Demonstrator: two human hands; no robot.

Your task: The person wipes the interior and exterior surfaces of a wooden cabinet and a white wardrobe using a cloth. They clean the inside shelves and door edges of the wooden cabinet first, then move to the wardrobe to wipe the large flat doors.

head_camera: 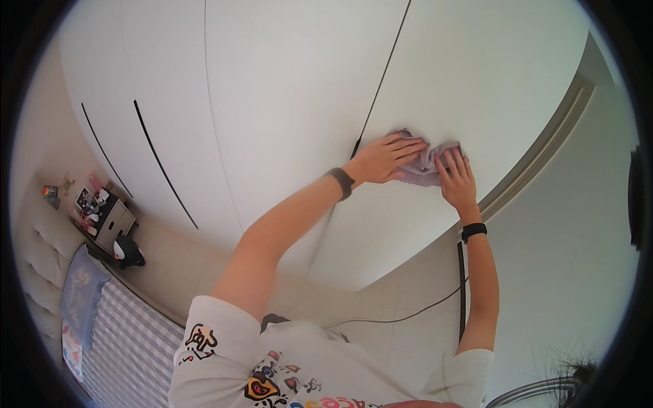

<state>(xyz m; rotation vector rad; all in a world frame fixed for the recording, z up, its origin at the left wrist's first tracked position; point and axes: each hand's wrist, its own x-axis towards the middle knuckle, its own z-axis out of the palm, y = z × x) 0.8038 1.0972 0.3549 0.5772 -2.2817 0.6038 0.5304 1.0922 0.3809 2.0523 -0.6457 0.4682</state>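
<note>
A crumpled purple-grey cloth (423, 162) lies pressed against the white wardrobe door (469, 92). My left hand (390, 158) rests on the cloth's left part with its fingers spread over it, a dark band around the wrist. On the cloth's right part is my right hand (457, 178), fingers pointing up, with a black band at that wrist. Both palms face the door, and the cloth bunches up between them. Just left of my left hand runs the dark gap between two door panels, partly covered by that hand.
More wardrobe doors with long black handles (166, 164) extend left. A bed (137, 331), a cluttered nightstand (115, 224) and a penguin plush (128, 252) are at the lower left. A cable (393, 321) crosses the tiled floor. A door frame (535, 148) borders the wardrobe's right side.
</note>
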